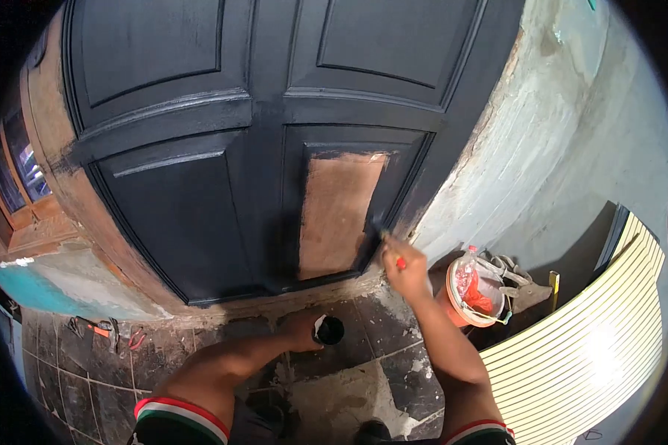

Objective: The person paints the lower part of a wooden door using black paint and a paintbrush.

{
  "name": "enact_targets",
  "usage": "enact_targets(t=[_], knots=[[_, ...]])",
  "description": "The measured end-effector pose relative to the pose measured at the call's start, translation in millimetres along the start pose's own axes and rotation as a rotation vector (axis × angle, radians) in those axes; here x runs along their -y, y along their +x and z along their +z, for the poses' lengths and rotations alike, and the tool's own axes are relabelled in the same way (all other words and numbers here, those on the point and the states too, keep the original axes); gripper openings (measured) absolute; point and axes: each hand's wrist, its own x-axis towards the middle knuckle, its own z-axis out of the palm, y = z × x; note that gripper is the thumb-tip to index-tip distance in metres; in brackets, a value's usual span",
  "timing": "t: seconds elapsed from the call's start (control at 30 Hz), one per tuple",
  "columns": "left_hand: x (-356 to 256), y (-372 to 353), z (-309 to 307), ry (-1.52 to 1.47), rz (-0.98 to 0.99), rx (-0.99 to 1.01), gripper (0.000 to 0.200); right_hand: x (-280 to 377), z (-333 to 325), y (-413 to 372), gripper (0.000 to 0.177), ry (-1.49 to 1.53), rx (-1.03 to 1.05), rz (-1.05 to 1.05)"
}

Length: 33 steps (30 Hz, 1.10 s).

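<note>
A dark-painted door (267, 111) fills the upper middle, with one bare brown panel (338, 211) low on its right side. My right hand (406, 268) grips a paintbrush (378, 224) with a red part on its handle, its bristles at the panel's right edge. Below the door, my left hand (301, 331) is closed round a small cup (329, 330) that looks dark inside. The fingers of my left hand are partly hidden by the cup.
An orange bucket (458, 300) holding a plastic bottle stands right of the door. Cream ribbed sheets (579, 334) lie at the lower right. Pliers (136, 339) and a hammer-like tool (113, 335) lie on the tiled floor at left. A rough wall (497, 170) borders the door.
</note>
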Motion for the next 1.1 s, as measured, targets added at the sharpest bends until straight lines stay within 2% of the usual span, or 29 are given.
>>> enact_targets(t=[0.07, 0.13, 0.17, 0.23, 0.3, 0.43, 0.53, 0.6, 0.7, 0.8, 0.87, 0.97, 1.07, 1.1], knots=[[-6, -5, -11, 0.029, -0.054, 0.047, 0.101, -11, 5, -12, 0.024, -0.034, 0.154, 0.082], [-2, -9, -11, -0.006, -0.038, 0.009, 0.099, -1, -9, 4, 0.024, -0.062, 0.351, 0.129], [-1, -12, -8, -0.03, -0.031, -0.006, 0.098, 6, -20, 21, 0.023, -0.062, 0.31, 0.15], [4, -10, -1, -0.001, -0.026, 0.004, 0.097, 13, -36, 63, 0.021, -0.001, 0.074, 0.065], [1, -8, -3, 0.027, -0.028, 0.025, 0.096, 54, -60, 106, 0.02, 0.051, -0.181, 0.014], [-5, -12, -7, 0.029, -0.014, 0.065, 0.097, 73, -58, 111, 0.022, 0.074, -0.392, -0.055], [-5, -14, -7, 0.039, -0.017, 0.049, 0.097, 36, -22, 71, 0.026, -0.016, -0.144, -0.234], [-5, -14, -4, 0.059, -0.02, 0.041, 0.098, 38, -21, 41, 0.025, -0.033, 0.189, -0.053], [1, -12, 2, 0.099, -0.008, 0.03, 0.101, 36, -26, 39, 0.022, -0.049, 0.515, 0.149], [-2, -9, -1, 0.153, -0.021, 0.046, 0.104, 52, -38, 84, 0.016, 0.009, 0.187, -0.167], [-10, -10, -6, 0.179, -0.064, 0.098, 0.105, 89, -52, 116, 0.015, 0.068, -0.099, -0.102], [2, -8, 7, 0.093, -0.07, 0.094, 0.103, 111, -61, 131, 0.017, 0.001, -0.245, -0.106], [7, -6, 8, 0.055, 0.006, 0.053, 0.102, 84, -27, 104, 0.021, -0.018, -0.273, -0.276], [5, -7, 5, 0.062, 0.011, 0.033, 0.103, 69, -16, 87, 0.022, -0.042, -0.21, -0.312]])
